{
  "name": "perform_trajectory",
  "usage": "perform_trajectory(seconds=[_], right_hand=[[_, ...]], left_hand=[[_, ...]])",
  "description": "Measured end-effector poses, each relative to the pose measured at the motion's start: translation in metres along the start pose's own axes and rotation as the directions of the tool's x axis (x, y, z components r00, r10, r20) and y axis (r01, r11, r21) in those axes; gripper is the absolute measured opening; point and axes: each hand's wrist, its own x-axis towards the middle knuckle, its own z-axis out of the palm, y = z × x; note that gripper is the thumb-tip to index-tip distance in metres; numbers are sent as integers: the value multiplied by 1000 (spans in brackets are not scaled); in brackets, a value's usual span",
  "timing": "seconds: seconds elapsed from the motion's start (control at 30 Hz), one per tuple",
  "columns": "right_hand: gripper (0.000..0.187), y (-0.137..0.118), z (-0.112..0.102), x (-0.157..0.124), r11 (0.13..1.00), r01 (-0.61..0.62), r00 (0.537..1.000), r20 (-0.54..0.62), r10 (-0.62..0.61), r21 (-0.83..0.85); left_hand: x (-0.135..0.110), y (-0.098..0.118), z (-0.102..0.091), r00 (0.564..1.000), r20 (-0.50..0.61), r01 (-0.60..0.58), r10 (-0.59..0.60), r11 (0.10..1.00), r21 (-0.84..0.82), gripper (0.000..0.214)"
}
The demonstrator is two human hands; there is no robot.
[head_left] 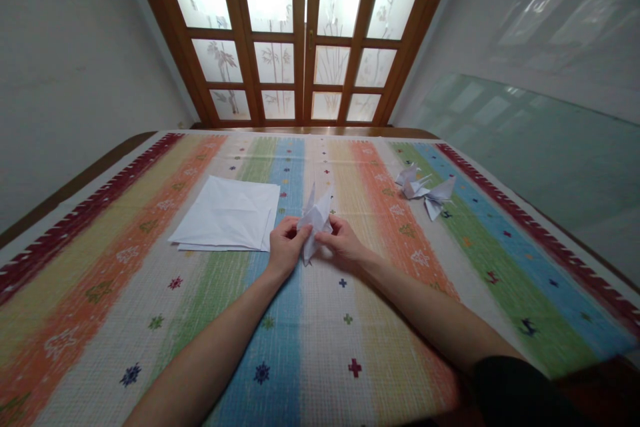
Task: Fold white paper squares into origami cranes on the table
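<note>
Most of the view is filled by a tabletop (115,155), whose wooden edge is left exposed along the left side beyond a striped cloth (325,320). The far end is faced by wooden doors (235,13), set with pale panes on which plant designs are seen. A greenish glassy panel (525,127) is mounted along the right-hand wall. The bare forearms are extended over the cloth from the near side, and a dark sleeve (520,387) is shown on the right one. White sheets (227,213) are laid flat, overlapping with edges slightly offset, just beside the left hand (286,250). Well to the right, folded paper figures (440,197) are grouped close together; their exact number cannot be told. Between the hands, at the middle of the cloth, a folded white paper piece (316,217) is held with its points directed up and down. It is pinched on its left by the left hand and on its right by the right hand (345,240), thumbs and fingers being closed upon it. Small crosses (355,367) are printed on the cloth nearer the body.
</note>
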Motion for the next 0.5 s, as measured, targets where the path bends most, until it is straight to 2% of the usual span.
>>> perform_trajectory(seconds=[0.1, 0.2, 0.3, 0.4, 0.5], right_hand=[[38, 3, -1, 2, 999, 22, 996, -86, -20, 26], [40, 4, -4, 3, 995, -26, 995, -92, 35, 99], [42, 4, -7, 2, 979, -73, 994, -62, 86, 190], [42, 2, -9, 1, 964, -119, 992, -11, 125, 239], [38, -1, -8, -1, 955, -156, 988, 42, 150, 251]], left_hand=[[-3, 3, -1, 995, 37, -90, 89, 996, 17, 27], [-5, 3, 0, 988, 67, -143, 141, 990, 18, 30], [-6, 0, 2, 995, 51, -85, 87, 996, -29, 19], [-5, -4, 3, 997, 64, -40, 42, 998, -42, 34], [-4, -6, 3, 995, 98, -4, 11, 997, -72, 29]])
